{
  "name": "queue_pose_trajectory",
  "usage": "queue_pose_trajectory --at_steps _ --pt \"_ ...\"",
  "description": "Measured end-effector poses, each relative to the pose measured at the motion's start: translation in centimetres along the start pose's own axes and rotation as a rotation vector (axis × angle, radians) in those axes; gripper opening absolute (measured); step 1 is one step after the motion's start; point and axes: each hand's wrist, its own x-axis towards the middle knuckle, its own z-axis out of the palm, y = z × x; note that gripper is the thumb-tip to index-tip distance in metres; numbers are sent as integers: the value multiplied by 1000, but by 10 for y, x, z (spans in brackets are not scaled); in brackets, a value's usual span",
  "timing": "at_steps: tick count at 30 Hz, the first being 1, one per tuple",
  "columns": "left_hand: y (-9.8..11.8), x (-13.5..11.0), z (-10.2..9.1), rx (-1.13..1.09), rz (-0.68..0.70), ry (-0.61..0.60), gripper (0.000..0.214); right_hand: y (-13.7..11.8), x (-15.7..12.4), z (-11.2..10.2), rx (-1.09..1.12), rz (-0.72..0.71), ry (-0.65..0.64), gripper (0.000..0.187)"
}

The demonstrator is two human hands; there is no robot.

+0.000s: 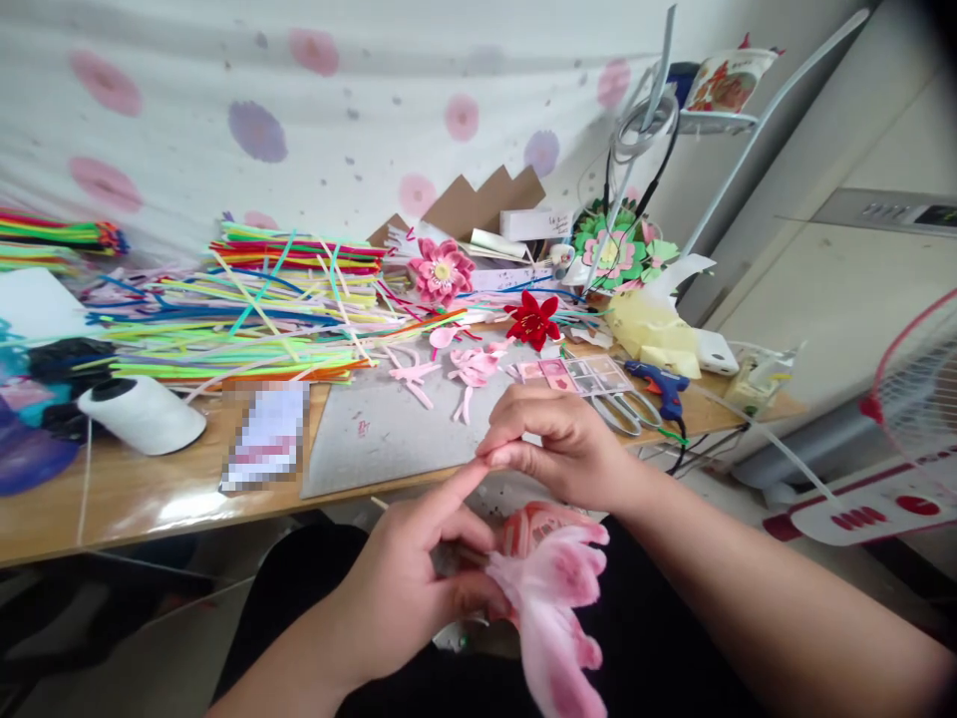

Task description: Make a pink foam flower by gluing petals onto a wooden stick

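Observation:
My left hand point(415, 573) is closed around the base of a pink and white fuzzy flower point(564, 598), whose petals point right and down over my lap. A thin stick-like end point(380, 504) shows on the other side of that hand. My left index finger stretches out toward my right hand point(564, 444). There the thumb and forefinger are pinched together, touching the left index fingertip; whatever is between them is too small to make out. Beyond the hands, pink petal pieces point(478, 367) and a pale pink bundle of strips point(413, 374) lie on a grey mat point(359, 439).
Bundles of colourful pipe cleaners point(299, 259) and a white thread spool point(142, 414) cover the table's left side. A red flower point(533, 321), a pink flower point(441, 271), scissors point(624, 411) and a blue glue gun point(659, 387) stand right of centre. A pinkish container point(527, 524) is below my hands.

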Motion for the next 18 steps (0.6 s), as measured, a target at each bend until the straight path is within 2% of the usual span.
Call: queue_pose_trajectory --at_steps 4,7,10,13,15,17,18 --pt "2 5 -1 286 137 89 72 -1 -7 -9 61 93 188 14" --pt "3 6 -6 436 255 132 53 2 -14 -22 69 146 303 11" --pt "5 6 -12 491 337 139 35 10 -22 -39 24 197 401 8" --pt "4 4 -14 440 324 158 34 23 -31 -56 -49 255 578 11" --pt "2 1 -14 315 261 174 36 31 -37 -66 -107 338 673 13" --pt "-1 -2 -12 105 150 184 35 38 -40 -70 -178 434 671 15" --pt "-2 -3 -11 -10 83 191 33 39 -41 -69 -228 475 621 18"
